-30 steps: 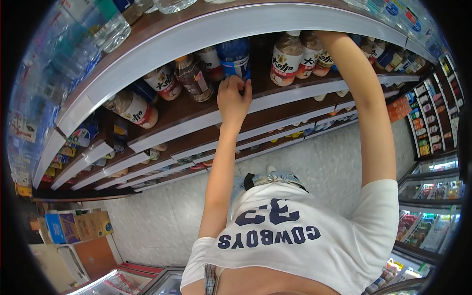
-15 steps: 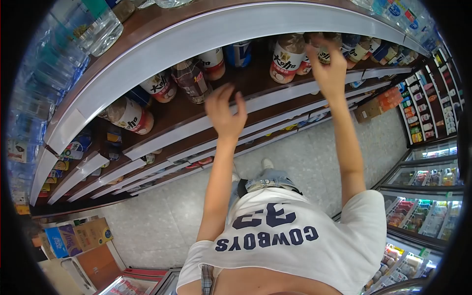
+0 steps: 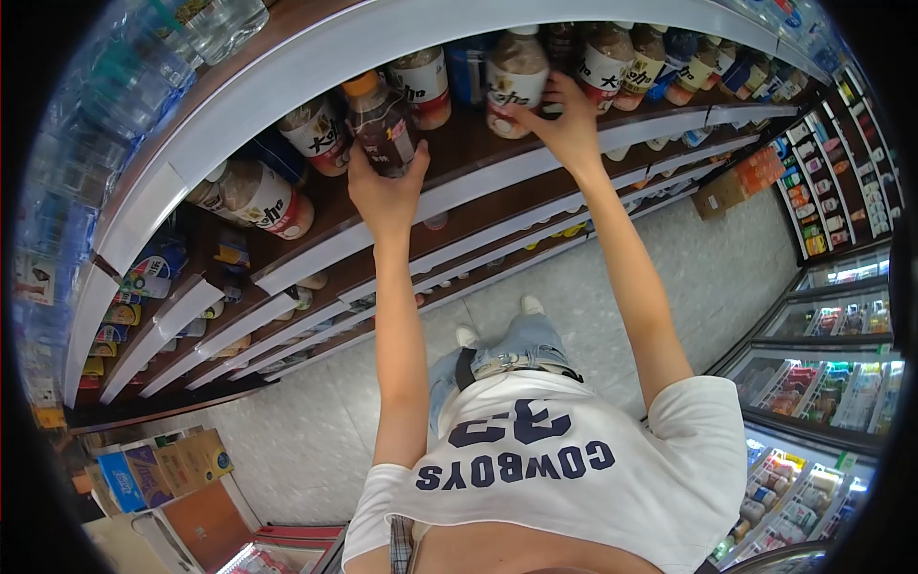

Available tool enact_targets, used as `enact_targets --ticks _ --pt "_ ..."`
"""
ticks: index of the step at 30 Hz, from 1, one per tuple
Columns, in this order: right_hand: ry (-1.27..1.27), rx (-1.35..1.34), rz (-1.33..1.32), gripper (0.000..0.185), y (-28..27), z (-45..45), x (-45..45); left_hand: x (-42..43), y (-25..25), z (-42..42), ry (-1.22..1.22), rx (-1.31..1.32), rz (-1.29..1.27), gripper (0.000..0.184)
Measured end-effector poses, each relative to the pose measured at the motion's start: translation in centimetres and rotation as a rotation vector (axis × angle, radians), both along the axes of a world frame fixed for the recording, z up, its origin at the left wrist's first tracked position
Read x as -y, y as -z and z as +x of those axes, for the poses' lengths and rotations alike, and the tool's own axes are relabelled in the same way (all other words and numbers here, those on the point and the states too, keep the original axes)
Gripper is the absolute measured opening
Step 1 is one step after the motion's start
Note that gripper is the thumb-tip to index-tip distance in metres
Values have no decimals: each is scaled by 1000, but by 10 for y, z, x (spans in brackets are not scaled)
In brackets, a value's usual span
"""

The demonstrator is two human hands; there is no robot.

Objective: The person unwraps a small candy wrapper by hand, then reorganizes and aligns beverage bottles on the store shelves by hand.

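My left hand (image 3: 385, 196) is wrapped round the lower part of a dark brown drink bottle (image 3: 380, 120) with an orange cap, thumb on its right side and fingers on its left. The bottle stands upright on the shelf. My right hand (image 3: 574, 129) grips a brown drink bottle (image 3: 517, 88) with a white label, thumb across its front and fingers at its right side. Similar white-labelled bottles (image 3: 421, 88) stand on both sides of the dark one. A blue container (image 3: 469, 72) sits behind, between the two held bottles.
More bottles (image 3: 607, 67) line the shelf to the right, and others (image 3: 268, 203) to the left. A pale shelf edge (image 3: 497, 191) runs below my hands; another shelf (image 3: 421, 27) overhangs above. Cartons (image 3: 163, 474) are at lower left, fridges (image 3: 813, 392) at right.
My left hand has moved up and left and closed round the dark bottle. My right hand has moved left onto the white-labelled bottle, which now stands nearer the blue container.
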State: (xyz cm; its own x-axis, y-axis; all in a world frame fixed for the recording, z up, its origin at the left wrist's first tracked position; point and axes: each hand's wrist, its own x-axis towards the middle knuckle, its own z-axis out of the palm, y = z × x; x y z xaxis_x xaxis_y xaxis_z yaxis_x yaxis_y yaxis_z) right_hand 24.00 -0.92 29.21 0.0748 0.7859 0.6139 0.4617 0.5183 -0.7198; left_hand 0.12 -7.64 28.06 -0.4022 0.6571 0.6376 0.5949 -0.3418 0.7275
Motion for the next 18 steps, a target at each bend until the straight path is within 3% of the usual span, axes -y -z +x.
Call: enact_targets --ticks 4,5,8,12,18 --pt "-10 69 62 74 -1 -43 22 26 8 -12 -52 99 38 45" --pt "-20 68 68 76 0 -56 26 22 18 -19 26 163 207 43" --pt "-64 7 89 78 4 -99 37 48 -16 -10 110 268 324 45" --pt "-328 -64 36 59 4 -113 45 64 -35 -1 154 186 284 50" --pt "-188 -185 -21 24 -22 -27 71 47 -23 27 170 62 79 52"
